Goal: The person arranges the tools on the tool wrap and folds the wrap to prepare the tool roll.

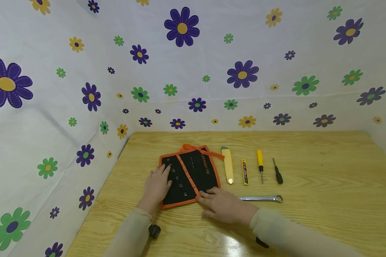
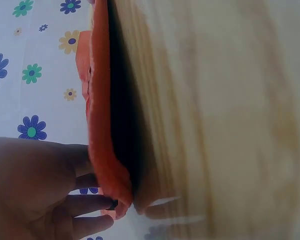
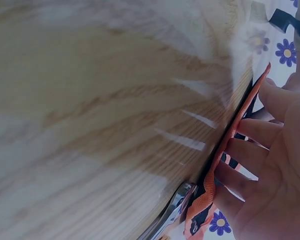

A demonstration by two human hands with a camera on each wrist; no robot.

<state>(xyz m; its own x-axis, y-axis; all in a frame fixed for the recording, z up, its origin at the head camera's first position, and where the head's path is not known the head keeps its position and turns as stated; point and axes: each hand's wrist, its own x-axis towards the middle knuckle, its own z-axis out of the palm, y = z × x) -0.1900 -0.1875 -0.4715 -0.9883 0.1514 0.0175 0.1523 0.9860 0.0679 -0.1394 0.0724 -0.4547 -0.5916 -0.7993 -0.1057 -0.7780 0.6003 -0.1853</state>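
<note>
A black tool roll (image 1: 193, 166) with orange trim and white size numbers lies spread on the table, its orange strap (image 1: 188, 147) folded over the far edge. My left hand (image 1: 156, 185) rests on the roll's left side, fingers extended across its border. At the near right corner, my right hand (image 1: 223, 205) touches the roll with outstretched fingers. Both wrist views show fingers laid along the orange edging (image 2: 101, 135). Just right of that hand lies a combination wrench (image 1: 260, 198), its left end hidden behind the hand and roll.
Right of the roll, a cream utility knife (image 1: 227, 166), a yellow blade case (image 1: 245, 172), a yellow-handled screwdriver (image 1: 260, 162) and a small black screwdriver (image 1: 278, 175) lie in a row on the wooden table (image 1: 325, 178). Flower-printed cloth (image 1: 212, 46) borders the back and sides.
</note>
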